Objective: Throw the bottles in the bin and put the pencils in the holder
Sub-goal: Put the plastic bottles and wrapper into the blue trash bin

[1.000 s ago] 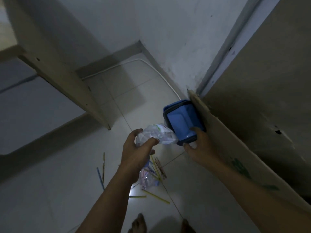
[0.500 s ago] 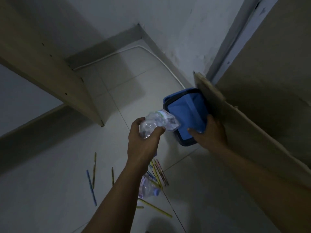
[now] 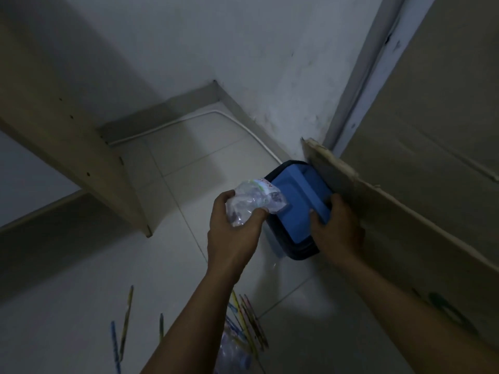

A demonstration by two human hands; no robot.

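Note:
My left hand [image 3: 233, 233] grips a crushed clear plastic bottle [image 3: 252, 201] with a white label, held right at the near edge of the blue bin [image 3: 293, 201]. The bin stands on the floor against a cardboard sheet, its blue lid tilted. My right hand [image 3: 334, 228] holds the lid's right edge. Several coloured pencils [image 3: 248, 317] lie scattered on the tiles below my left arm, with more pencils [image 3: 125, 317] further left. Another clear bottle [image 3: 235, 352] lies on the floor, partly hidden by my left forearm. No pencil holder is in sight.
A large cardboard sheet [image 3: 405, 238] leans along the right side, over the bin's far edge. A wooden furniture panel [image 3: 81, 147] slants down at the left. A white cable [image 3: 189, 117] runs along the wall base in the corner.
The view has tilted and closed in on the bin. My left hand has carried the bottle nearer the bin's lid. My right hand stays on the bin.

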